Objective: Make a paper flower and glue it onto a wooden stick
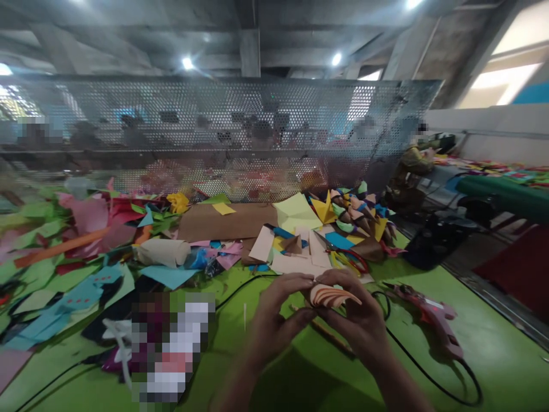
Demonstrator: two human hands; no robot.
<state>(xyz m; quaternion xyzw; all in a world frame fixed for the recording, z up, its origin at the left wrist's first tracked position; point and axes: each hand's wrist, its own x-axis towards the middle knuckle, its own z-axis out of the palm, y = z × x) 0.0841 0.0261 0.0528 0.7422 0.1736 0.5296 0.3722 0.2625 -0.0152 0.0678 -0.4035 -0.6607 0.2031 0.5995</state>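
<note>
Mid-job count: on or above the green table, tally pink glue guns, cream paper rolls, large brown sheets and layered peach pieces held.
Pink glue gun: 1
Cream paper roll: 1
Large brown sheet: 1
Layered peach piece: 1
Total: 4

Left hand [277, 315], right hand [360, 320] and forearms [241, 375] are bare.

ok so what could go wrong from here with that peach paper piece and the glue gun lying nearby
The peach paper piece is pinched between the left hand and right hand, so too firm a squeeze might crease its curved layers. The glue gun lies close by the right hand; if its tip is hot, which the picture cannot show, a brush could burn. Its cord loops near the right forearm and might snag, dragging the gun.
</note>
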